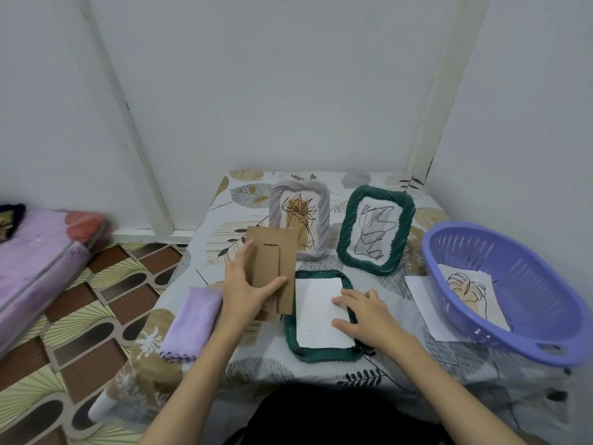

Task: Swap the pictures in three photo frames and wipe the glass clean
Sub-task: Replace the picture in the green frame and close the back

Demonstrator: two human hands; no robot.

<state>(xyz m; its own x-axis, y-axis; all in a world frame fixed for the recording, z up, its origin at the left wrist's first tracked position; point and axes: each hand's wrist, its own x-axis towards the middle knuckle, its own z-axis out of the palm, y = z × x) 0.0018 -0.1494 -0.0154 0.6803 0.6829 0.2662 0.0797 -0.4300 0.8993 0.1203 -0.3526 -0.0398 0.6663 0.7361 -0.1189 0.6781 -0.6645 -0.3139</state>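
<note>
A dark green frame (290,340) lies face down near the table's front, with a white sheet (317,313) lying in its back opening. My right hand (362,313) rests on that sheet and on the frame's right edge, fingers spread. My left hand (245,290) holds a brown cardboard backing board (272,261) with its stand flap, lifted just left of the frame. Behind it, a pale lilac frame (322,220) with a plant drawing and a second green frame (377,229) with a scribble drawing stand upright.
A folded lilac cloth (192,322) lies at the table's left edge. A purple plastic basket (513,290) at the right holds a leaf picture (468,290); another white sheet (420,300) lies partly under it. The table (398,364) has a leaf-patterned cover. Walls close in behind and at the right.
</note>
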